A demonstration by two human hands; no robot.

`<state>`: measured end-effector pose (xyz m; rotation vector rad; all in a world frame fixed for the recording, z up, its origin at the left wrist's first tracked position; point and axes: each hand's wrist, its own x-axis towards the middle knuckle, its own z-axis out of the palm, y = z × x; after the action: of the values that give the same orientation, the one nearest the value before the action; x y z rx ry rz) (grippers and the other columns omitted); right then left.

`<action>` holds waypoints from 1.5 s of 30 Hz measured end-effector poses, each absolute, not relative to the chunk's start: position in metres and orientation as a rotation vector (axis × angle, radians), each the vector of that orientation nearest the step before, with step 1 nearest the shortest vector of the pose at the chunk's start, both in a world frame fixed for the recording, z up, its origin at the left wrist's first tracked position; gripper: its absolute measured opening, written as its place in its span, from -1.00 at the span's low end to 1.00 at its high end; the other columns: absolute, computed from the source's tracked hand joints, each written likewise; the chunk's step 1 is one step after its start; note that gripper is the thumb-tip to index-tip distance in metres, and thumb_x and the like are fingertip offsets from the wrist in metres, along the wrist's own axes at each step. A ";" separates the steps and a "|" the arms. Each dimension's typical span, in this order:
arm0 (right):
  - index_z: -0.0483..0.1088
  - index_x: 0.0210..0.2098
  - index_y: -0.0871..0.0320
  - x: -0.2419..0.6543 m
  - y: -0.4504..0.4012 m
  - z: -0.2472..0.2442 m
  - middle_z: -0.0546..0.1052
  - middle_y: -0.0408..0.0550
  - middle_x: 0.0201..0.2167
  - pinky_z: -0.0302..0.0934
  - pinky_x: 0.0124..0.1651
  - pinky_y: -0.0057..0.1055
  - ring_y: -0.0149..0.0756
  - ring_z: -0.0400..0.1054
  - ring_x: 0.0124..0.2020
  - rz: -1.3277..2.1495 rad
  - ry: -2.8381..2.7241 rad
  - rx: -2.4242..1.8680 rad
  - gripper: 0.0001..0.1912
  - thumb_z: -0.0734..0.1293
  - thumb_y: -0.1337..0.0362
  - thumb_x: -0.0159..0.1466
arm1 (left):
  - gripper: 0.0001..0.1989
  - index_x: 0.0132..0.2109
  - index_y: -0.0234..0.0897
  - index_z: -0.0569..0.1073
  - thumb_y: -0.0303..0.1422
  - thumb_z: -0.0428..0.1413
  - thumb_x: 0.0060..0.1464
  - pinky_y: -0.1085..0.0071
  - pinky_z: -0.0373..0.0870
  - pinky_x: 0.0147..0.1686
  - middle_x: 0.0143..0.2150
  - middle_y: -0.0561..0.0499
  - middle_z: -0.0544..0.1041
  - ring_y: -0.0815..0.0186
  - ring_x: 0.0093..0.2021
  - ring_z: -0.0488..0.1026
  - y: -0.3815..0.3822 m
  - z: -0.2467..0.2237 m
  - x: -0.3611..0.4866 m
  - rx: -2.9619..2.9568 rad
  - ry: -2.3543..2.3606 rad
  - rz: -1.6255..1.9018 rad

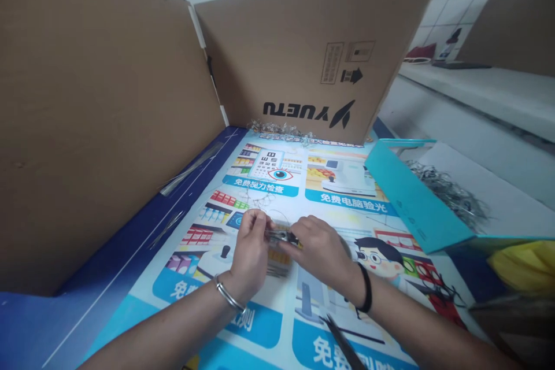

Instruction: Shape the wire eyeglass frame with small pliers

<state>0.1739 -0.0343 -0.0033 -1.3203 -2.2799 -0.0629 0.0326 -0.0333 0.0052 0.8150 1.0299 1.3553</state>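
My left hand [252,251], with a silver bangle on the wrist, is closed in a pinch on a thin wire [277,214] that loops up in front of it. My right hand [318,248], wearing a black band, is wrapped round small pliers [282,236]. Their metal jaws point left and meet the left fingertips, where the wire's end is too small to make out. Both hands are close together over the printed mat [277,312]. Near the front edge lies a dark pointed tool [342,342], perhaps scissors, cut off by the frame.
Cardboard panels [104,115] wall the left and back. A teal box [416,202] on the right holds a tangle of wire [451,191]. Clear curled scraps [281,128] lie along the back panel. Straight wires [191,169] lie at left. Yellow material [524,266] is at far right.
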 end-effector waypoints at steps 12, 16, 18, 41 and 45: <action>0.37 -0.44 0.16 0.180 -0.031 -0.004 0.44 -0.08 -0.45 0.07 -0.31 -0.41 -0.31 0.27 -0.35 -0.055 -2.239 -1.405 -0.86 0.34 0.21 0.13 | -0.80 -0.40 -0.26 0.25 -0.26 0.10 0.02 0.48 0.22 -0.36 -0.41 0.08 0.29 0.43 -0.41 0.25 -0.036 0.000 0.037 0.799 0.952 1.447; 0.36 -0.46 0.16 0.184 -0.026 -0.006 0.44 -0.07 -0.45 0.05 -0.29 -0.41 -0.30 0.25 -0.34 -0.082 -2.230 -1.382 -0.84 0.35 0.20 0.13 | -0.81 -0.39 -0.27 0.26 -0.29 0.13 0.00 0.48 0.21 -0.39 -0.41 0.08 0.31 0.44 -0.43 0.25 -0.033 0.000 0.035 0.727 0.932 1.405; 0.37 -0.46 0.16 0.185 -0.025 -0.007 0.43 -0.07 -0.45 0.05 -0.29 -0.41 -0.30 0.25 -0.34 -0.088 -2.233 -1.372 -0.84 0.35 0.20 0.13 | -0.82 -0.39 -0.27 0.26 -0.31 0.12 0.01 0.48 0.21 -0.39 -0.41 0.09 0.31 0.44 -0.42 0.26 -0.032 0.000 0.034 0.712 0.909 1.397; 0.37 -0.49 0.17 0.181 -0.027 -0.008 0.42 -0.09 -0.47 0.05 -0.30 -0.39 -0.30 0.24 -0.37 -0.099 -2.284 -1.343 -0.91 0.36 0.29 0.08 | -0.82 -0.40 -0.28 0.28 -0.32 0.13 0.01 0.48 0.23 -0.35 -0.42 0.09 0.32 0.45 -0.42 0.27 -0.033 -0.001 0.034 0.621 0.873 1.395; 0.37 -0.49 0.17 0.183 -0.026 -0.009 0.42 -0.09 -0.48 0.04 -0.30 -0.39 -0.30 0.23 -0.37 -0.104 -2.273 -1.333 -0.90 0.36 0.28 0.08 | -0.83 -0.40 -0.28 0.28 -0.33 0.13 0.01 0.48 0.23 -0.37 -0.42 0.09 0.31 0.45 -0.43 0.27 -0.034 0.002 0.034 0.616 0.840 1.382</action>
<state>0.1829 -0.0259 -0.0090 -1.3328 -2.2731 -0.1041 0.0338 -0.0339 0.0016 0.6161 0.8403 1.3821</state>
